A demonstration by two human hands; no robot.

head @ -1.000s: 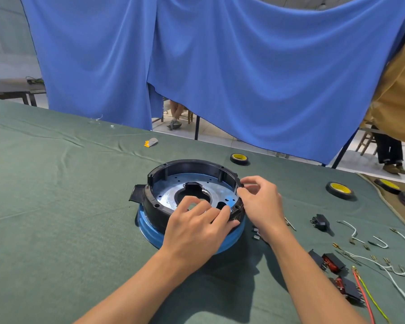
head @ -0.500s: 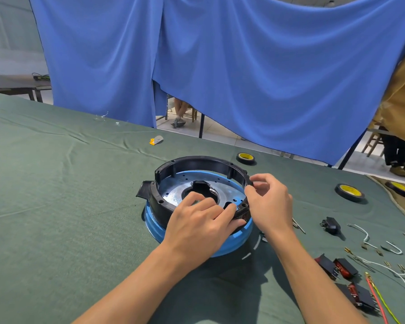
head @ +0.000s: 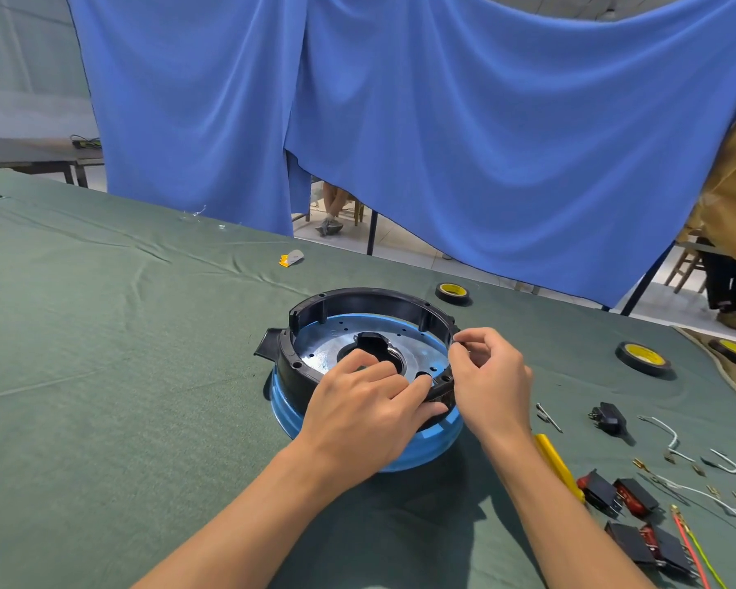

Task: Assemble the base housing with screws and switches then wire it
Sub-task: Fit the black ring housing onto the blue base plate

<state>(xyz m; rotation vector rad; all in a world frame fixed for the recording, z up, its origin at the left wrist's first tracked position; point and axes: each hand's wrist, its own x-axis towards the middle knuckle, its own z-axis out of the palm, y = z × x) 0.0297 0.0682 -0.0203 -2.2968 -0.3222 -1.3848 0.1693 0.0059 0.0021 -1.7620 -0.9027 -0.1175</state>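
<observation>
Base housing [head: 358, 301] stays in place on the green cloth [head: 103, 376]. Left hand [head: 358, 414] keeps gripping the housing's near rim, fingers inside and thumb outside. Right hand [head: 491, 384] still pinches the housing's right rim with thumb and forefinger. A yellow-handled tool [head: 557, 463] now shows right of the housing.
</observation>
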